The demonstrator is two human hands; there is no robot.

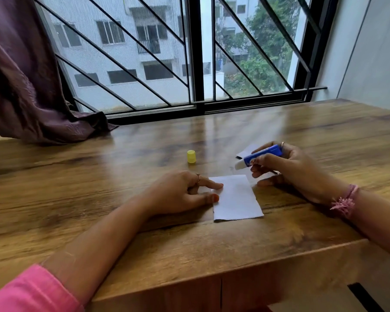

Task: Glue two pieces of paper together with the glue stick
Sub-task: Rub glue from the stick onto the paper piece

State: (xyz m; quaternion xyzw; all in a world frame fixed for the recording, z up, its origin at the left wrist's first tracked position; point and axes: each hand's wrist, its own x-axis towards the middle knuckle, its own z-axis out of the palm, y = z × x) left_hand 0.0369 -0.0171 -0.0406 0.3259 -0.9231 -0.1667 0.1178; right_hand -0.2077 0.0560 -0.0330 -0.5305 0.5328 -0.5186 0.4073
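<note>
Right hand (286, 170) is up off the wooden table (144, 233), fingers curled around the blue glue stick (260, 156), thumb pinching it from the near side. The stick lies almost level in that grip, its white uncapped tip pointing left and a touch downward, hovering above the table just past the far right corner of the paper and not touching it. Down at centre, the white piece of paper (236, 199) lies flat on the wood, close to the near edge of the table. Left hand (185, 192) rests beside it on the left, and look at those fingers: the forefinger reaches straight out and presses the paper's upper left corner, the thumb lies flat along the left edge with its tip just at the paper, and the other fingers are tucked under the palm, so how they sit I cannot tell. The yellow cap (191, 156) stands upright on its own, farther back on the table, well apart from both hands and from the paper. Behind the right hand, a second piece of paper (245, 152) peeks out, mostly hidden by the stick and the fingers, lying on the table. A pink thread band (345, 201) wraps the right wrist; a pink sleeve (29, 291) covers the left forearm at bottom left. At the back, a purple curtain (25, 75) drapes onto the tabletop beside the barred window (196, 52).
</note>
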